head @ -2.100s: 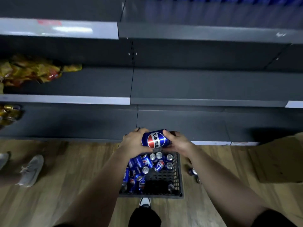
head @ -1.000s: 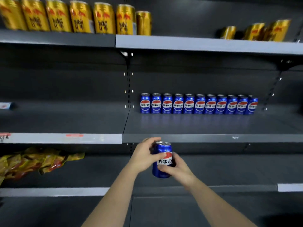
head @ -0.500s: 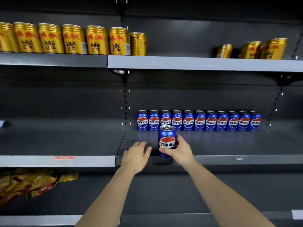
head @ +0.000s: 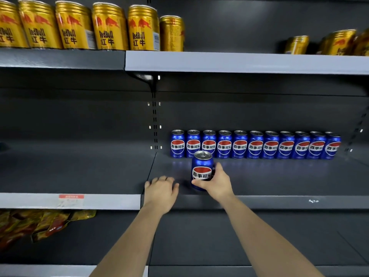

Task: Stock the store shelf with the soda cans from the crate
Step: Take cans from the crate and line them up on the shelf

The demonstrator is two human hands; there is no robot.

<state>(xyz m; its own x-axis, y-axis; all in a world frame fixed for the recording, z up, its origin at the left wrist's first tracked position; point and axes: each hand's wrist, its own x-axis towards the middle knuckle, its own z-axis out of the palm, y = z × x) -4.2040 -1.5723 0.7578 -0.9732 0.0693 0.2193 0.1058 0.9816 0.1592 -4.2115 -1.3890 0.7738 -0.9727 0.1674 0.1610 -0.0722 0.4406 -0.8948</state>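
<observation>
My right hand [head: 216, 183] grips an upright blue soda can [head: 201, 169] near the front of the dark middle shelf [head: 279, 176]. Behind it, a row of several matching blue cans [head: 255, 144] lines the back of that shelf. My left hand [head: 160, 191] lies palm down on the shelf's front edge, to the left of the can, fingers relaxed and holding nothing. The crate is out of view.
Gold energy-drink cans [head: 79, 27] fill the upper shelf [head: 239, 61], with more gold cans [head: 329, 43] at its right. Yellow snack bags [head: 40, 224] lie on the lower shelf at left. A price label [head: 70, 199] sticks to the left shelf's edge.
The can went from the crate up to the middle shelf. My left hand let go of it and dropped onto the shelf edge; my right hand has moved the can slightly further in.
</observation>
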